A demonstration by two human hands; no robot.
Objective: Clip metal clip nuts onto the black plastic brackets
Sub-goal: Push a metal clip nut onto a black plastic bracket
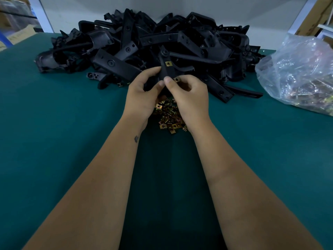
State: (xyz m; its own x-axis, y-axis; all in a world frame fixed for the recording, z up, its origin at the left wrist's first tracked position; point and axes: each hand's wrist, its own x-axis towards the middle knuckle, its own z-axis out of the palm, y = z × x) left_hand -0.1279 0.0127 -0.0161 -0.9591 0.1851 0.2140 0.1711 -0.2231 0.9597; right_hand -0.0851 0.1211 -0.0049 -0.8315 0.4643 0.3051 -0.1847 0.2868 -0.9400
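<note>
Both hands hold one black plastic bracket (166, 70) above the table, in front of the big heap. My left hand (144, 91) grips its lower left side. My right hand (187, 94) pinches its lower right edge, thumb on top, where a second brass clip nut (177, 79) peeks out beside the thumb. One brass clip nut (168, 63) sits clipped on the bracket's upper part. A loose pile of clip nuts (168, 116) lies on the green mat under my wrists.
A large heap of black brackets (144, 42) fills the back of the green table (63, 123). A clear plastic bag (299, 73) holding more clip nuts lies at the right. A white wall stands behind; cardboard boxes sit at the far left.
</note>
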